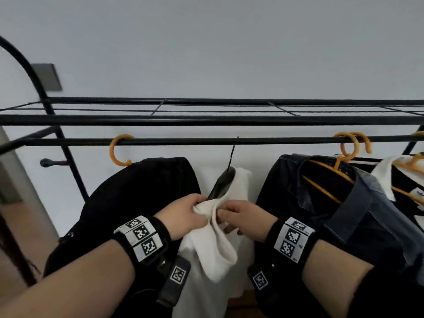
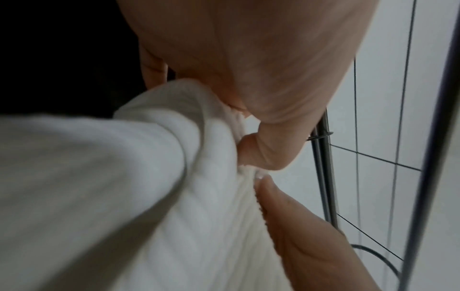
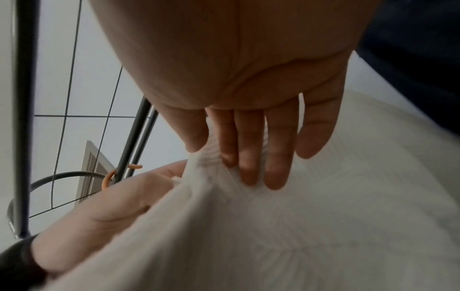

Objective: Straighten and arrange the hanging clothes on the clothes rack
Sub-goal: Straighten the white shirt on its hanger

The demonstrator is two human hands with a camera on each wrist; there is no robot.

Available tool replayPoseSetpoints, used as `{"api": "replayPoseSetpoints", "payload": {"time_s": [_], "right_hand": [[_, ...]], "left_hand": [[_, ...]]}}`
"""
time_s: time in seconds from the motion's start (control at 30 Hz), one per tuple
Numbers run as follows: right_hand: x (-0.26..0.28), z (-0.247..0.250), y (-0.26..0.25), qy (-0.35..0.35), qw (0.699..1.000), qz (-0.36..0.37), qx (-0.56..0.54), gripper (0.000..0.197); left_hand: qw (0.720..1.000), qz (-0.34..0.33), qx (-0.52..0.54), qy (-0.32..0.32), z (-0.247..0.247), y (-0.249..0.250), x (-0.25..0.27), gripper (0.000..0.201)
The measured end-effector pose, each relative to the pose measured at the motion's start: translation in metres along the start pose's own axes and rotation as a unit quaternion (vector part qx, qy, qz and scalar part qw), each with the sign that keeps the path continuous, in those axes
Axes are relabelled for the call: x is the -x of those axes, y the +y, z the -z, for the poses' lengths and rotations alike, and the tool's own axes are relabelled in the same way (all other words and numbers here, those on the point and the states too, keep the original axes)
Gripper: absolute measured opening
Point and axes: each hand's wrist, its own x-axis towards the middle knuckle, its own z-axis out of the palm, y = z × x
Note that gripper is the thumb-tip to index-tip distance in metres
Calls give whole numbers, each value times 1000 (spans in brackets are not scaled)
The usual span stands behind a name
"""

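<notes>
White garment: a cream-white ribbed knit top (image 1: 218,237) hangs from a glossy black hanger (image 1: 221,185) on the thin black metal rail (image 1: 206,141) of the clothes rack; its bunched upper edge sits at the meeting point of both hands, just below the hanger's near arm.
Left hand: the left hand (image 1: 183,218) has its thumb and curled fingers closed round a gathered fold of the knit, probably to anchor the cloth while the other side is worked.
Right hand: the right hand (image 1: 246,218) pinches the same edge between thumb and forefingers; in the right wrist view the other fingers (image 3: 275,153) lie nearly straight against the fabric, apparently spreading it flat.
Why held so: with the two grips almost touching, the aim looks like drawing the shoulder back over the hanger's end, which shows bare just above the grip.
Left of the grip: a black garment (image 1: 142,203) on an orange plastic hook (image 1: 119,150), close beside the left wrist.
Right of the grip: a dark denim jacket (image 1: 321,203) on orange hangers (image 1: 328,177), with a gap between.
Risk: pulling unevenly could tip the hanger.
</notes>
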Motion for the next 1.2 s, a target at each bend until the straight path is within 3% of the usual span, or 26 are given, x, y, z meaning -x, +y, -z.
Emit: {"api": "replayPoseSetpoints", "payload": {"time_s": [0.07, 0.13, 0.23, 0.3, 0.4, 0.47, 0.57, 0.63, 0.73, 0.8, 0.9, 1.0, 1.1, 1.17, 1.2], "right_hand": [[-8, -6, 1, 42, 999, -1, -12, 17], [-16, -2, 12, 133, 990, -7, -43, 22], [-26, 9, 28, 244, 962, -38, -117, 18], [-28, 11, 34, 232, 950, -90, -189, 11], [-34, 2, 42, 163, 934, -153, -278, 30], [-37, -8, 45, 154, 925, -151, -312, 33], [-36, -17, 46, 195, 926, -101, -307, 3], [-34, -14, 48, 211, 926, -79, -302, 14], [-28, 2, 59, 177, 924, -69, -331, 17], [-21, 16, 71, 172, 904, -73, -385, 23], [-13, 31, 89, 250, 882, -134, -376, 16], [-17, 32, 102, 294, 905, -161, -262, 26], [-26, 31, 106, 332, 916, -109, -198, 49], [-20, 28, 87, 346, 916, -53, -195, 48], [-17, 26, 79, 340, 922, -24, -185, 41]], "left_hand": [[999, 24, -34, 18, 19, -8, 6, 48], [997, 40, -63, 33, 32, -15, 12, 44], [991, 21, -112, 71, 42, -26, 18, 41], [985, 9, -134, 108, 39, -36, 22, 43], [968, -24, -177, 173, 31, -44, 31, 50], [941, -64, -269, 196, 28, -38, 38, 48], [921, -84, -363, 115, 24, -28, 44, 52], [918, -64, -385, 77, 20, -30, 45, 52], [914, -23, -398, 72, 20, -34, 43, 49], [911, 1, -407, 71, 24, -34, 43, 50], [903, 13, -424, 67, 25, -29, 41, 55], [906, 13, -418, 64, 21, -21, 38, 66], [904, 0, -426, 40, 21, -19, 35, 77], [898, -43, -438, 27, 21, -20, 38, 74], [894, -77, -440, 28, 21, -21, 41, 61]]}}
